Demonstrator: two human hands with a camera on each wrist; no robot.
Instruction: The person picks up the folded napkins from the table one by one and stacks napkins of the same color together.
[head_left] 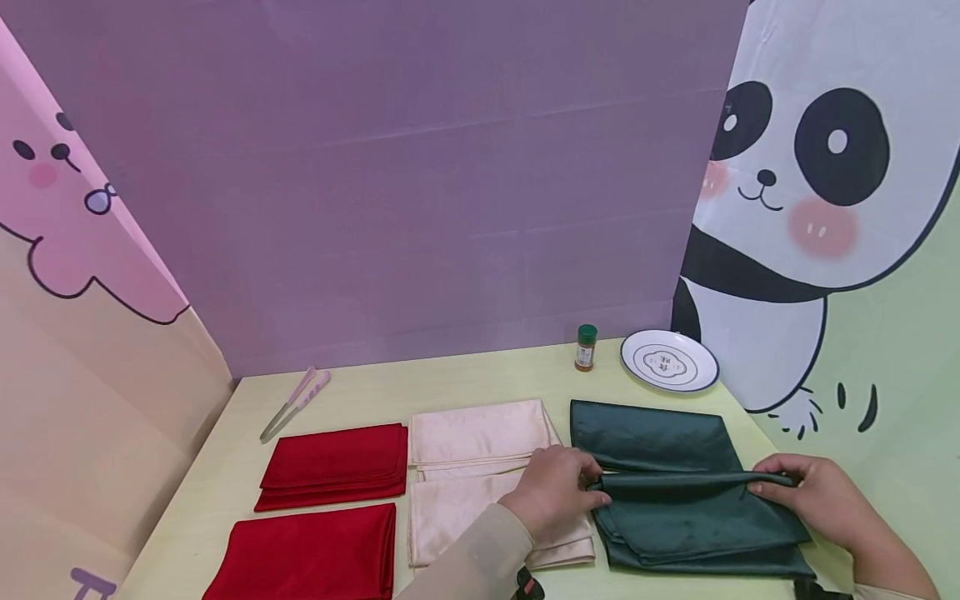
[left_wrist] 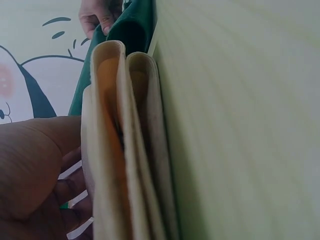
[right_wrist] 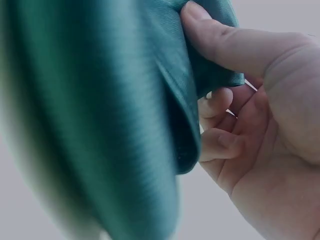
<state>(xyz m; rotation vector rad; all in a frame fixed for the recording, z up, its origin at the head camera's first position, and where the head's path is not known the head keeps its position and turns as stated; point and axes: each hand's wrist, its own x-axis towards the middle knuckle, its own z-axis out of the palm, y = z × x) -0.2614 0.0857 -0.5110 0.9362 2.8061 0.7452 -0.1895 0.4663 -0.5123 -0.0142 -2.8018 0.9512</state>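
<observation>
A dark green cloth [head_left: 675, 517] lies folded at the right of the yellow table [head_left: 465, 379], with a raised fold running across its middle. My left hand [head_left: 592, 487] pinches the left end of that fold, its wrist over the near cream cloth [head_left: 457, 517]. My right hand [head_left: 759, 485] pinches the right end. In the right wrist view the thumb and curled fingers [right_wrist: 215, 102] grip the green cloth [right_wrist: 100, 100]. The left wrist view shows the left hand [left_wrist: 35, 170] beside the cream cloth's folded edges [left_wrist: 125, 150], with the green cloth [left_wrist: 132, 30] and right hand [left_wrist: 97, 15] beyond.
A second cream cloth [head_left: 480, 433] lies behind the near one. Two folded red cloths [head_left: 337, 462] [head_left: 307, 554] lie at the left. Pale tongs [head_left: 295, 402] lie at the back left. A green-capped spice jar [head_left: 586, 347] and a white plate [head_left: 669, 360] stand at the back right. Printed panels enclose the table.
</observation>
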